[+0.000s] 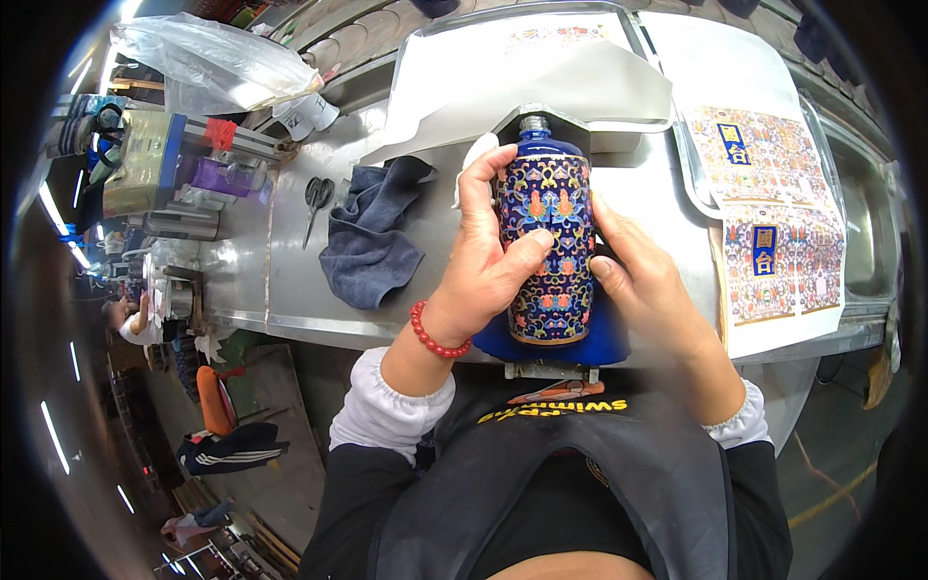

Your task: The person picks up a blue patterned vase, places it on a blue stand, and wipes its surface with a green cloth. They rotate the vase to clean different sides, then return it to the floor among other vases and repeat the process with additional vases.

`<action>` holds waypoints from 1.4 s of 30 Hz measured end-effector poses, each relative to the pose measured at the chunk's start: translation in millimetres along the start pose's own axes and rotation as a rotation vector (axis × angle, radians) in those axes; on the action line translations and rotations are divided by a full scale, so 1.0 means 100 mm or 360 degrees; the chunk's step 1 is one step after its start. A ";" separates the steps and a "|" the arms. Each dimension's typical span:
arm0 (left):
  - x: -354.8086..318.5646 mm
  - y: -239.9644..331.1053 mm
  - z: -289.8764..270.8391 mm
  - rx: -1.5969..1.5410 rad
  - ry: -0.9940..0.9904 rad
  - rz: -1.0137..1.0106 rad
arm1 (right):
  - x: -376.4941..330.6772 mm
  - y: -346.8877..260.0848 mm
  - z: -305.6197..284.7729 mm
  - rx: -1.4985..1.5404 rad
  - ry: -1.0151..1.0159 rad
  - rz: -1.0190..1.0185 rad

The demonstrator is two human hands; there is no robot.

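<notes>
A dark blue bottle [547,242] with a dense floral pattern in gold, orange and turquoise lies before me, its bare threaded neck pointing away. My left hand [493,242] is closed round its left side, the thumb pressed on the patterned front. A white piece of cloth or pad [474,166] shows by the left index finger; how it is held is hidden. On the bottle's right side rests my right hand [643,275], thumb and fingers against the edge. Something plain blue [611,333] lies under the bottle's lower end.
A grey-blue cloth [375,232] and black scissors [316,198] lie on the metal table [290,290] at left. Printed floral sheets [768,261] lie at right. Behind the bottle stands a tray [464,24] with white sheets. Clear plastic [217,63] sits at far left.
</notes>
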State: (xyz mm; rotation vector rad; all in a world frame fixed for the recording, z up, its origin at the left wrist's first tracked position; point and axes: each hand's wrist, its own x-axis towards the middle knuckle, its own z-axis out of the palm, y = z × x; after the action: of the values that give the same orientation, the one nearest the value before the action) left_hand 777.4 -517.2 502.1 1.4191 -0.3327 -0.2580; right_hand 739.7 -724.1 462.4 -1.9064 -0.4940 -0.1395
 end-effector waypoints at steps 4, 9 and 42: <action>0.02 0.00 0.01 0.0234 0.0044 0.0009 | 0.00 0.01 0.01 0.0012 0.0007 -0.0004; -0.02 0.04 -0.03 -0.0073 -0.0052 -0.0085 | -0.02 0.02 0.01 0.0019 0.0001 0.0006; -0.13 -0.03 0.14 -0.0235 0.0227 -0.0038 | -0.02 -0.06 0.04 -0.0068 0.0010 0.0024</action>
State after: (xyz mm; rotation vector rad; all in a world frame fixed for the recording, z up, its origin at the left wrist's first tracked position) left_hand 760.2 -525.8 500.3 1.2882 -0.1761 -0.1954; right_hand 734.9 -718.9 465.7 -1.9506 -0.4759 -0.1470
